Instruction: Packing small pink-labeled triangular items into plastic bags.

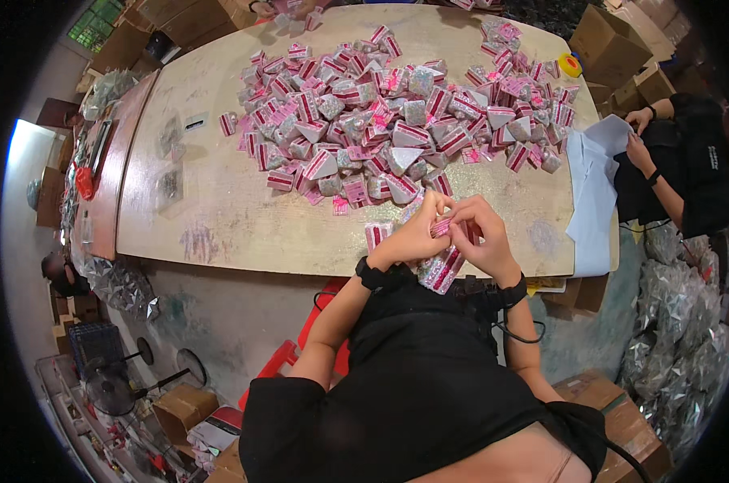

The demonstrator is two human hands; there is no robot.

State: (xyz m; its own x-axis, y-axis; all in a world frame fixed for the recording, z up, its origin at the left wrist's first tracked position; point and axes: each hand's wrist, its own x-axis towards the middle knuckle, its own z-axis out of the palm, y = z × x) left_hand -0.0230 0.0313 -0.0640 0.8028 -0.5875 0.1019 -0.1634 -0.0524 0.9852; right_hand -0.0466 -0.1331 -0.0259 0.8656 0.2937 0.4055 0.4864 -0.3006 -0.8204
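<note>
My left hand (417, 233) and my right hand (485, 237) meet over the near edge of the table. Between them is a silver-white, glittery, cake-slice-shaped piece (441, 275) with dark pink stripes. A small pink card (440, 229) sits at the top of it, where my fingers come together. The left hand is closed round the piece, while the right fingers pinch close by the card; the exact grip is partly hidden. Another striped slice (375, 234) lies on the table beside my left hand. Beyond my hands spreads a big heap of similar slices (356, 121) with pink cards.
The pale wooden table (244, 225) carries a yellow tape roll (570, 64) at its far right. A person (671, 161) in black sits at the right, near a pale blue sheet (590, 197). Cartons (610, 44) stand behind. Silvery bags (675, 314) fill the right floor.
</note>
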